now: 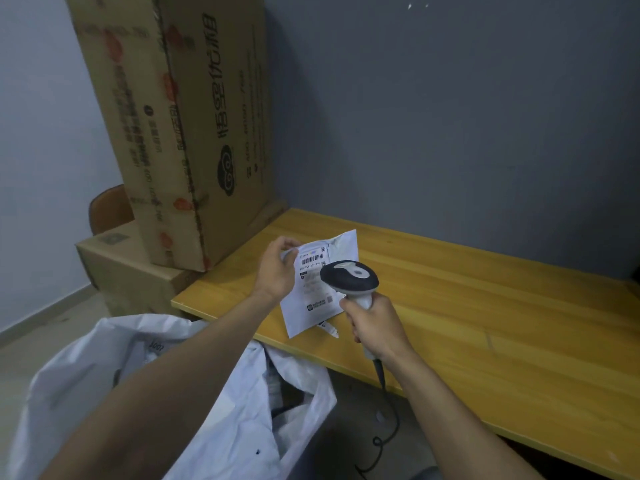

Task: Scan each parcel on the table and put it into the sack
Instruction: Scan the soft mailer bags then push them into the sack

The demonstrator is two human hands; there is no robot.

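1 white parcel (311, 296), a flat plastic mailer, is held over the near left corner of the worktop (485, 306); whether its lower edge touches the wood cannot be told. Its long axis runs from the near edge away toward the wall, leaning slightly right at the far end, with the labelled face turned up to the camera. The left hand (277, 268) grips the far left edge, fingers curled over and pinching the plastic. The right hand (372, 327) holds a scanner (349, 280), all fingers wrapped tight round its grey handle; the dark head sits over the right side of the label and hides that part.

The label carries 1 barcode (313, 260) near the far end, a row of digits beneath it, and 2 small square codes lower down; none of the print is sharp enough to read.

A black cable (384, 427) drops from the scanner handle to the floor. The white sack (221, 410) stands open on the floor below the worktop's left end, dark items inside, partly covered by the left forearm. 2 cardboard boxes stand left of the worktop: a tall box (180, 133) printed with sideways Chinese characters and a cloud-like logo, resting on a low box (128, 271). A brown chair back (109, 209) shows behind them.
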